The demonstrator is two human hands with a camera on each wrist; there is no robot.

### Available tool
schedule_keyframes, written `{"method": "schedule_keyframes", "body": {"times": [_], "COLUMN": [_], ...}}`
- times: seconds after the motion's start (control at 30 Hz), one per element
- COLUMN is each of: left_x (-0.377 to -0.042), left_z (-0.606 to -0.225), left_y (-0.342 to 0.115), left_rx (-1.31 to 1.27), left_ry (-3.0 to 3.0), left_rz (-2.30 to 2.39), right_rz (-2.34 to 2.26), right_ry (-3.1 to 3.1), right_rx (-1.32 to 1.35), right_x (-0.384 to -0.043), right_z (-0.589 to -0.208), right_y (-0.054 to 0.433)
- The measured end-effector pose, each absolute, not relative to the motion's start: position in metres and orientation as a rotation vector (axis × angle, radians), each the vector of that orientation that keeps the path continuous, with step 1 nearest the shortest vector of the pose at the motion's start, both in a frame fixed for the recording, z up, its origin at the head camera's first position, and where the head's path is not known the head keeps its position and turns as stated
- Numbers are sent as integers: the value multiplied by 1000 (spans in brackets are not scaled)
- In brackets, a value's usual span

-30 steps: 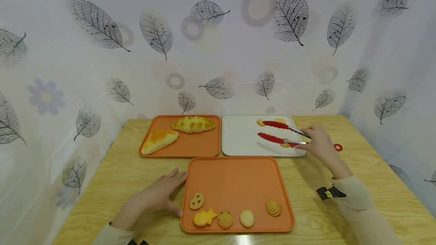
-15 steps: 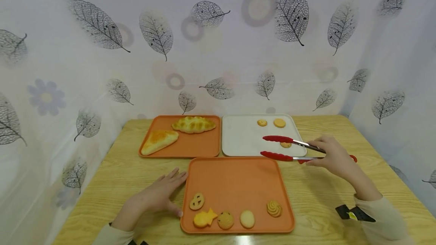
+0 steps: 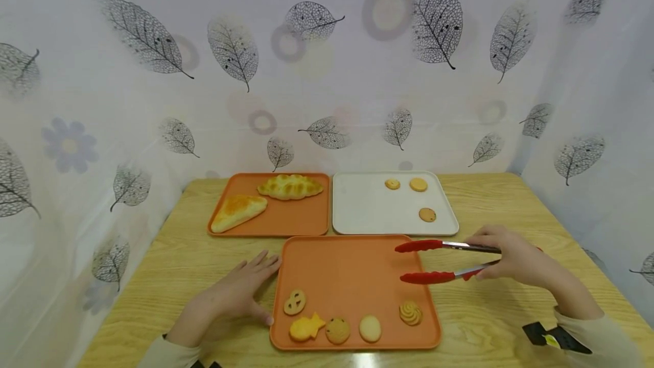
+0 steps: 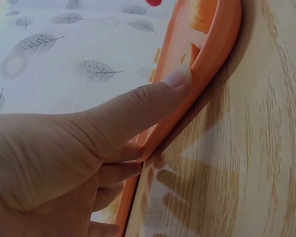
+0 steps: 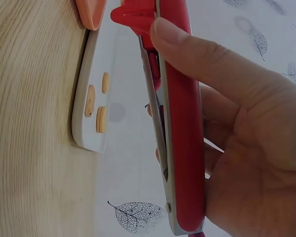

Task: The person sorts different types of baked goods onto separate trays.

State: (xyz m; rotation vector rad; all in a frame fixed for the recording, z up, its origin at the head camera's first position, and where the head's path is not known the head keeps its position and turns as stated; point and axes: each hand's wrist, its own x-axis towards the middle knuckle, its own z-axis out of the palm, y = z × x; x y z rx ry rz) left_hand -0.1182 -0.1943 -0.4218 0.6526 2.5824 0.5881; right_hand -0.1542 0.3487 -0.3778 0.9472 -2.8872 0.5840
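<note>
My right hand [image 3: 518,257] grips a pair of red-tipped metal tongs [image 5: 185,143], its thumb and fingers around the handles. The tongs' two red tips are spread apart with nothing between them, over the right side of the front orange tray [image 3: 352,277]. On that tray lie a pretzel cookie [image 3: 294,302], a fish-shaped piece [image 3: 306,327], a speckled round cookie [image 3: 338,330], a plain oval cookie [image 3: 370,329] and a swirl cookie [image 3: 410,313]. At the tray's left edge rests my left hand [image 3: 232,288], fingers extended, the thumb touching the rim in the left wrist view.
Behind stands a white tray [image 3: 363,209] with two cookies at its back and a speckled cookie [image 3: 427,214] nearer. Left of it, another orange tray [image 3: 296,220] bears a triangular bread [image 3: 239,212] and a braided bread [image 3: 290,187]. A leaf-patterned curtain [image 3: 327,72] closes off the back.
My right hand has brought the tongs from above the white tray back toward me and right, to the front orange tray; the tips have spread wider. My left hand stays put.
</note>
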Motion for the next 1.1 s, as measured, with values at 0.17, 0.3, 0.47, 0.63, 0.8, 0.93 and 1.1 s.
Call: {"method": "schedule_keyframes", "body": {"times": [0.17,0.3,0.47,0.63,0.8,0.93,1.1], "left_x": [-117,-117,-117,-116,-116,-117,-116], "left_z": [-421,-421,-420,-420,-420,-420,-420], "left_y": [-195,-195,-194,-194,-194,-194,-194], "left_rx": [669,671,675,677,678,665,674], "left_ry": [2584,2581,2576,2574,2578,2574,2572], "left_rz": [579,577,576,587,585,585,582], "right_rz": [627,670,645,568,515,490,519], "right_ry": [-2989,-2980,-2958,-2962,-2935,-2882,-2879], "right_rx": [1027,1121,1188,1173,1145,1151,1155], "right_x": [-146,-140,-135,-129,-127,-128,-128], "right_z": [-378,-383,-390,-394,-395,-395,-396], "right_y": [353,354,352,348,342,340,340]}}
